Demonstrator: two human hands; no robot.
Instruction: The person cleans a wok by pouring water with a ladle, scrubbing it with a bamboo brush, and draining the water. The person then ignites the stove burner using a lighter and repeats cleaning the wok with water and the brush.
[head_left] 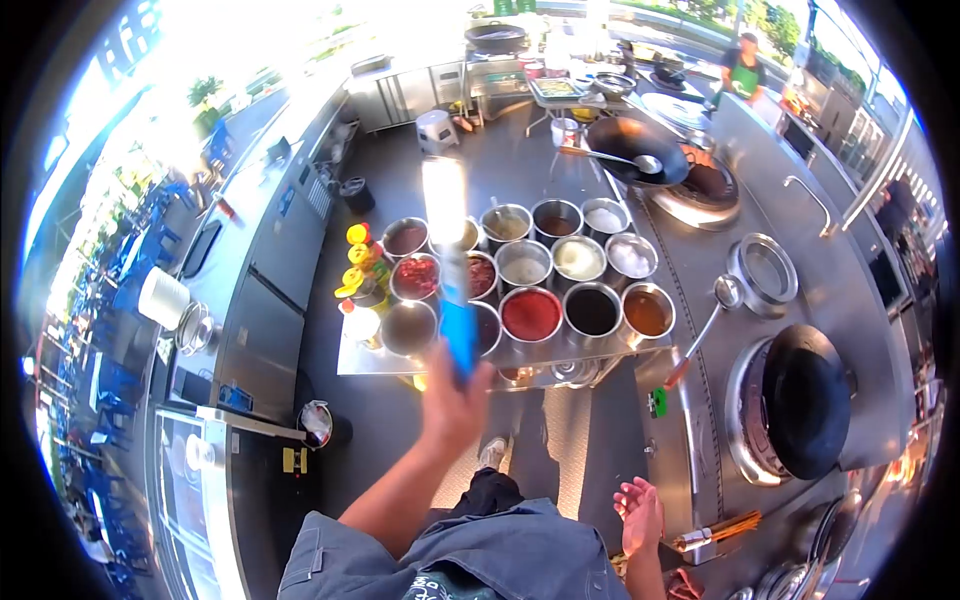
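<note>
Raised in front of the seasoning table (352, 362), my left hand (455, 405) is closed around a long blue-handled tool (456, 300). Its upper end is a flat, glaring white blade, too blurred to tell its exact kind. Behind it stand several steel pots of seasonings, among them a pot of red sauce (531, 314) and a pot of dark liquid (591, 308). Low on the right, my right hand (640, 515) is open, palm partly up and fingers loosely curled, holding nothing. Nearest to it lies a bundle of thin wooden sticks (730, 528) on the steel counter.
A black wok (806, 402) sits tilted on the right stove, with a ladle (727, 292) beside it. Another wok (640, 150) is farther back. Yellow-capped bottles (357, 255) stand left of the pots. A bin (316, 424) is on the floor. A person (743, 70) stands far right.
</note>
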